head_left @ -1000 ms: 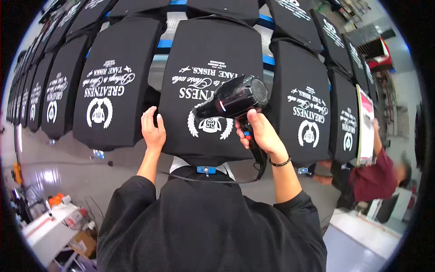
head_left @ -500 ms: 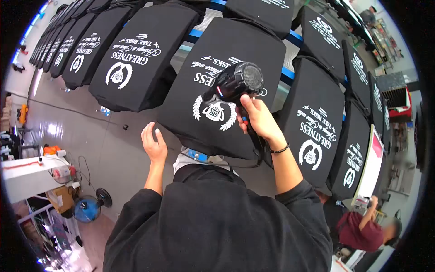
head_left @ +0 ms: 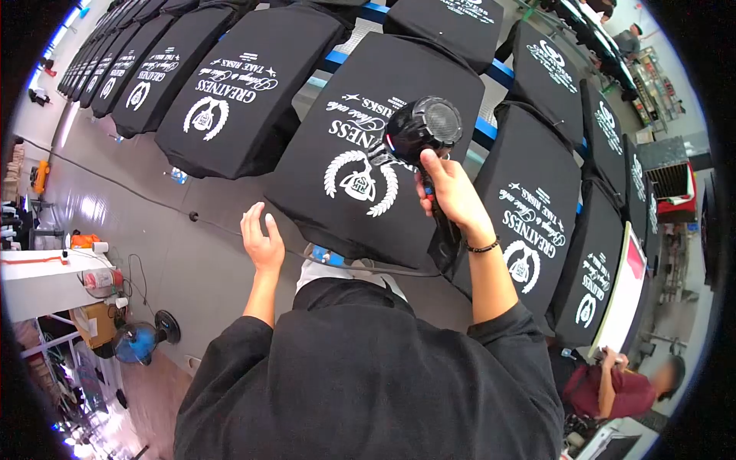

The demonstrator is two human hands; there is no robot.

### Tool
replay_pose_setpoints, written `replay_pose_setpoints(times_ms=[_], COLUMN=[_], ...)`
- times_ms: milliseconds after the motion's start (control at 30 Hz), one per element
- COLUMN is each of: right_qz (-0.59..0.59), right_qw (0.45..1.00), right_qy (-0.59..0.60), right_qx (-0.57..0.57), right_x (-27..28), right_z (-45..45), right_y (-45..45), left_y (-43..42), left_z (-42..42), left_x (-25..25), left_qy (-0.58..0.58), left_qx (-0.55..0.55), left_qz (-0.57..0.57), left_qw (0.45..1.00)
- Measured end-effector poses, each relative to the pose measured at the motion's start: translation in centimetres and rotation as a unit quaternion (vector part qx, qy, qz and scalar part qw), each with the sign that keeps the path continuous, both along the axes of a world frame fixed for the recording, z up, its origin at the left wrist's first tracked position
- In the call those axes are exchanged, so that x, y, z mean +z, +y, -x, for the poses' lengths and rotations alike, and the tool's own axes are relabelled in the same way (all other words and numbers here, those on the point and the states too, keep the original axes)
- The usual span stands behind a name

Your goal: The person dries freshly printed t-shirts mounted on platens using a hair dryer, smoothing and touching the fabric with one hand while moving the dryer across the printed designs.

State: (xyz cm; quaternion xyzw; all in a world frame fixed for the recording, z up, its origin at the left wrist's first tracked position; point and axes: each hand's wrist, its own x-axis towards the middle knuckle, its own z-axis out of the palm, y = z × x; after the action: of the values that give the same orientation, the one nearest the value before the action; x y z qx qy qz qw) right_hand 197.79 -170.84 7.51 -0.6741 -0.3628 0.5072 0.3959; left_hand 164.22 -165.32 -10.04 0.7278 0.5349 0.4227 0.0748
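My right hand is wrapped round the handle of a black hair dryer. The dryer hovers over a black T-shirt stretched on a board, its nozzle pointing toward the white print. That print shows a laurel wreath with an emblem and lettering, part of which the dryer hides. My left hand holds nothing; its fingers are apart, in the air off the shirt's near left corner. From the dryer handle a dark power cord runs off to the left.
More printed black shirts on boards stand in rows left, right and behind. A co-worker in a maroon shirt holds a framed screen at right. A floor fan stands at lower left, near a white table.
My right hand has moved the dryer rightward and slightly up, uncovering more of the wreath and lettering. The cord has shifted on the left. The co-worker and the screen have moved slightly.
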Motion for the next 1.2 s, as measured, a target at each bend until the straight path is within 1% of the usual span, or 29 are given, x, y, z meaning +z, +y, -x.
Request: replay_pose_setpoints(times_ms=[33, 67, 167, 200, 267, 333, 367, 400, 467, 500, 633, 733, 800, 867, 900, 1000, 1067, 1133, 1167, 1200], right_qz=[0.02, 0.019, 0.034, 0.039, 0.019, 0.008, -0.001, -0.002, 0.011, 0.027, 0.051, 0.032, 0.033, 0.019, 0.03, 0.033, 0.045, 0.032, 0.03, 0.031], right_qw=[0.999, 0.999, 0.993, 0.992, 0.995, 0.999, 1.0, 1.0, 0.999, 0.998, 0.995, 0.999, 0.999, 0.998, 0.997, 0.998, 0.998, 0.993, 0.996, 0.996], right_qy=[0.029, 0.028, 0.073, 0.066, 0.04, -0.02, -0.011, -0.012, 0.038, 0.051, 0.052, -0.039, -0.031, 0.057, 0.068, 0.034, 0.035, 0.11, 0.085, 0.085], right_qx=[-0.003, -0.005, 0.092, 0.098, 0.095, 0.034, 0.002, -0.001, 0.009, 0.032, 0.061, -0.001, -0.016, -0.01, 0.002, 0.031, 0.02, -0.016, -0.013, -0.018], right_x=[0.6, 0.6, 0.7, 0.9, 0.8, 0.7, 0.5, 0.6, 0.9, 1.1, 1.2, 0.8, 1.2, 1.2, 1.5, 1.3, 1.0, 0.5, 0.2, 0.0], right_z=[-0.4, -0.6, -0.9, -0.7, -0.8, -0.6, -0.5, -0.6, -1.0, -1.2, -1.3, -1.4, -1.6, -1.5, -1.2, 0.0, 0.3, 0.3, 0.4, 0.6], right_y=[-0.3, -0.8, -2.1, -2.3, -2.2, -1.5, -1.2, -1.3, -1.6, -2.2, -3.9, -4.3, -4.9, -6.3, -6.9, -8.4, -9.2, -10.3, -10.7, -11.0], left_y=[0.0, 0.1, 0.4, 0.6, 0.8, 0.9, 0.9, 0.9, 1.0, 0.9, 0.7, 0.6, 0.7, 0.7, 0.9, 1.2, 1.6, 2.1, 2.4, 2.8], left_z=[-0.2, -0.3, -0.8, -1.0, -1.2, -1.5, -1.6, -1.6, -1.8, -1.9, -1.9, -2.1, -2.4, -2.4, -2.4, -2.6, -2.7, -2.6, -2.4, -2.3], left_x=[0.0, 0.0, -0.2, -0.2, -0.2, -0.2, -0.3, -0.3, -0.4, -0.5, -0.7, -0.7, -0.7, -0.8, -1.0, -1.4, -1.6, -1.9, -2.1, -2.2], left_qy=[0.002, 0.001, 0.003, 0.003, 0.004, 0.002, 0.001, 0.003, 0.004, -0.003, -0.013, -0.015, -0.017, -0.016, -0.013, -0.003, 0.004, 0.01, 0.01, 0.011], left_qx=[-0.002, -0.004, -0.013, -0.018, -0.026, -0.034, -0.037, -0.037, -0.038, -0.037, -0.04, -0.047, -0.05, -0.052, -0.054, -0.048, -0.041, -0.014, -0.018, -0.017], left_qz=[0.002, 0.002, 0.003, -0.001, -0.002, -0.007, -0.007, -0.006, -0.006, 0.003, 0.005, 0.003, 0.005, 0.011, 0.018, 0.037, 0.049, 0.069, 0.07, 0.071], left_qw=[1.0, 1.0, 1.0, 1.0, 1.0, 0.999, 0.999, 0.999, 0.999, 0.999, 0.999, 0.999, 0.999, 0.998, 0.998, 0.998, 0.998, 0.997, 0.997, 0.997])
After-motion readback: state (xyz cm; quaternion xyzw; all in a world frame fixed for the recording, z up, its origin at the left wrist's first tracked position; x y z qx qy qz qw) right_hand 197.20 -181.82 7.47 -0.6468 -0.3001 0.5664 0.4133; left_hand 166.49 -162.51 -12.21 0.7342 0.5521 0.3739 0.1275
